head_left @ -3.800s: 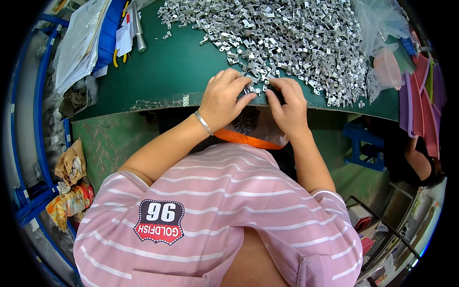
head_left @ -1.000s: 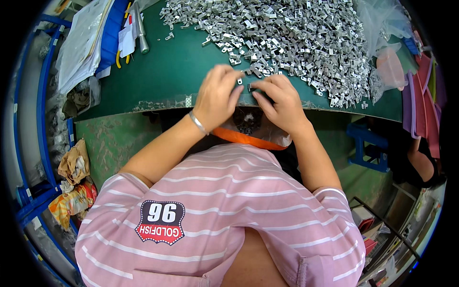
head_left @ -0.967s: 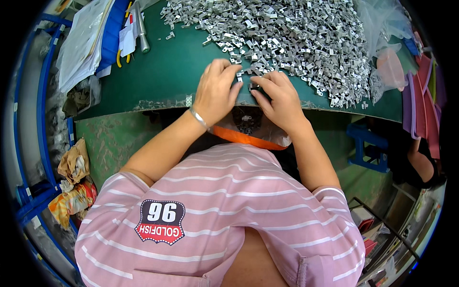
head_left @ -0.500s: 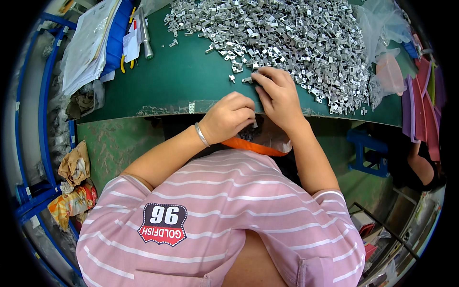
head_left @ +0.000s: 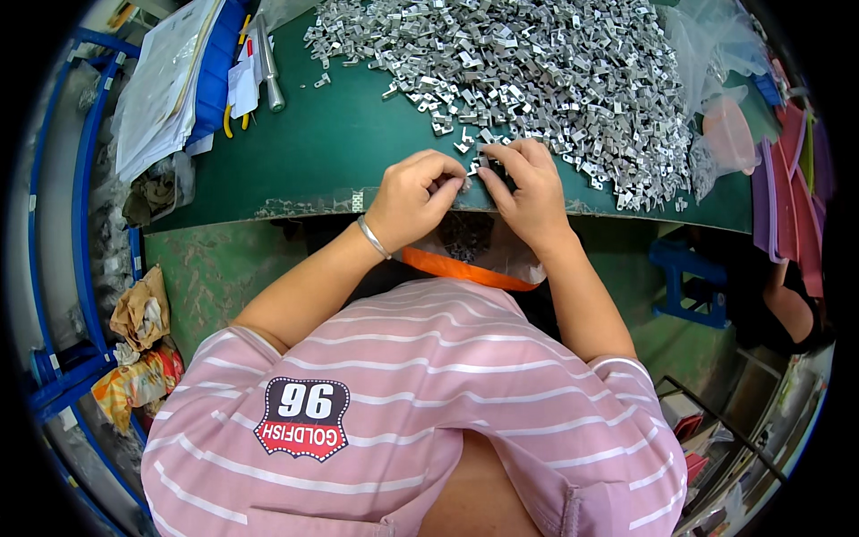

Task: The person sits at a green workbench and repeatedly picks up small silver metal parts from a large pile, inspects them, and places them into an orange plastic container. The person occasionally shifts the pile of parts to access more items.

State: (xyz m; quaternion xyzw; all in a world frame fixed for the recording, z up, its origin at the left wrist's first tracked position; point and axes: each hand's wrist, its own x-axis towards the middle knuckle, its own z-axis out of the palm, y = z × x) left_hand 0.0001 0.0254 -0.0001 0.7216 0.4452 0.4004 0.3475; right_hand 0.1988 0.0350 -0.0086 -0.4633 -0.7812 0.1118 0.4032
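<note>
My left hand [head_left: 413,199] is at the table's front edge, its thumb and forefinger pinched together; whatever lies in the pinch is too small to make out. Just right of it, my right hand [head_left: 530,192] curls its thumb and forefinger around a small silver metal bracket [head_left: 475,167]. The two hands' fingertips almost meet there. Beyond them spreads a large pile of the same metal brackets [head_left: 537,80], a few lying loose at its near edge. Below my hands, at my lap, a bag with an orange rim [head_left: 470,270] hangs open, with small dark pieces inside.
The green table [head_left: 268,174] has a worn front edge. At its left are a blue bin [head_left: 215,80] with papers, yellow-handled pliers [head_left: 228,121] and a metal rod [head_left: 270,72]. Clear plastic bags [head_left: 716,45] are at the right. A blue stool [head_left: 687,282] and another person's arm [head_left: 787,309] are below.
My left hand has risen from over the bag to the table edge, beside the right fingertips. My right fingers have drawn slightly nearer, bringing a bracket toward the edge.
</note>
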